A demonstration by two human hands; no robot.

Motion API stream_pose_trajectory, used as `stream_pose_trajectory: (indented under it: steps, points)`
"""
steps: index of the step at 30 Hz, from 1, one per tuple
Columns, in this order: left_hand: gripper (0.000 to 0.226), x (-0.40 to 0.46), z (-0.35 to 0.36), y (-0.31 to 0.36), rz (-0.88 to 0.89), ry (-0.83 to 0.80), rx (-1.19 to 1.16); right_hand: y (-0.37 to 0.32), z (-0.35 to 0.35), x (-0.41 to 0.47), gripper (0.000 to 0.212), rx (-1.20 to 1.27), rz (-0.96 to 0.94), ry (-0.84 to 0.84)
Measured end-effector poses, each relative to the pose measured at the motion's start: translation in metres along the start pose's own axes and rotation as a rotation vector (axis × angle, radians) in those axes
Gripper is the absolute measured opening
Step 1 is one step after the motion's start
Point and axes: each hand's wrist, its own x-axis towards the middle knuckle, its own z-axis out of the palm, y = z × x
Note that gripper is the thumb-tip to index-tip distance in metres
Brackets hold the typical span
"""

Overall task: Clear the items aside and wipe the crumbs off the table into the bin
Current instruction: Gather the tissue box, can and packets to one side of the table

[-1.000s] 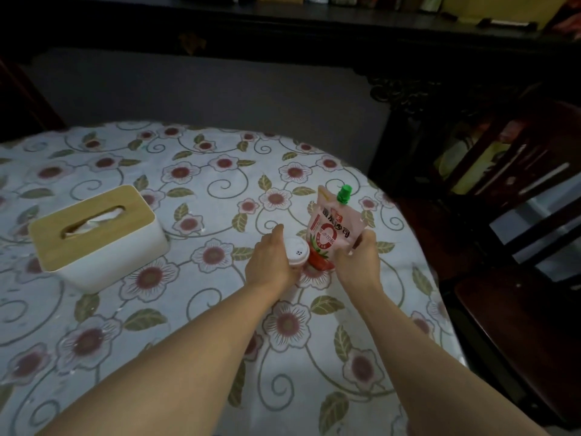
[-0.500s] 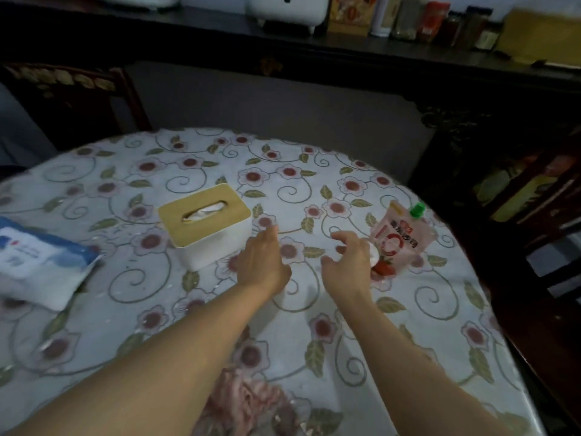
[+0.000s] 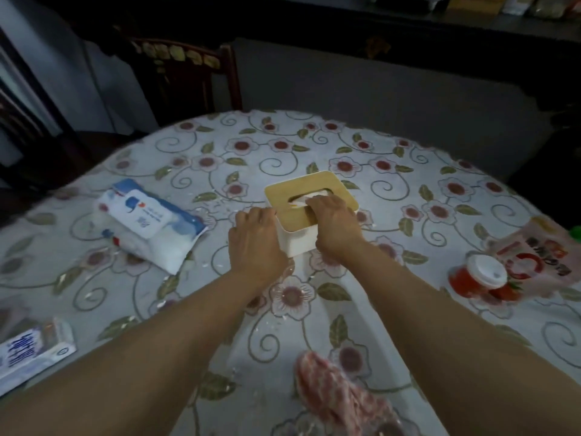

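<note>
Tissue box [image 3: 306, 215]: mid-table, white body with a wooden lid; its long axis runs from near-left to far-right, slot along that axis.
Left hand [image 3: 255, 243]: against the box's left side wall, fingers curved round its near-left corner, gripping it.
Right hand [image 3: 335, 222]: lies over the right part of the lid, fingers curled over the top toward the slot, holding the box from above and the right.
Key relation: the box sits directly between the 2 hands, both touching it, so neither needs to reach; the 2 hands bracket it across its short axis.
Step, as I judge it: clearing the box aside, probably a 2-handed lift or slide.
Wet-wipe pack [image 3: 147, 221]: left of the box, apart from it.
Red jar [image 3: 478, 276] and sauce pouch [image 3: 534, 256]: far right edge, touching each other.
Table [image 3: 408, 325]: floral cloth, pale crumbs near the box.
Pink cloth [image 3: 339, 398]: near edge, untouched.
Risk: crumbs under the box may scatter.
</note>
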Motion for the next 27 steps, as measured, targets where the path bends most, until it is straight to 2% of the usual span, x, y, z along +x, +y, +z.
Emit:
stream_pose_trajectory:
  steps: [8,13,15,19,22,27]
  points:
    - [0.058,-0.001,-0.001,-0.055,-0.080,0.017,-0.018,-0.010,0.006,0.006,0.052,-0.169,-0.052,0.082]
    - [0.055,0.008,-0.021,-0.099,-0.151,0.029,0.052,-0.037,0.007,-0.010,0.044,-0.207,-0.087,0.164]
    - [0.062,0.015,-0.029,-0.121,-0.136,0.018,0.131,-0.049,0.007,-0.014,0.047,-0.201,-0.083,0.181]
    - [0.076,0.027,-0.034,-0.163,-0.097,-0.116,0.367,-0.067,0.010,-0.020,0.059,-0.196,-0.077,0.146]
    - [0.077,0.035,-0.033,-0.183,-0.041,-0.155,0.516,-0.079,0.016,-0.023,0.054,-0.204,-0.068,0.182]
    - [0.066,0.051,-0.027,-0.192,0.067,-0.134,0.606,-0.093,0.024,-0.031,0.050,-0.168,-0.051,0.202]
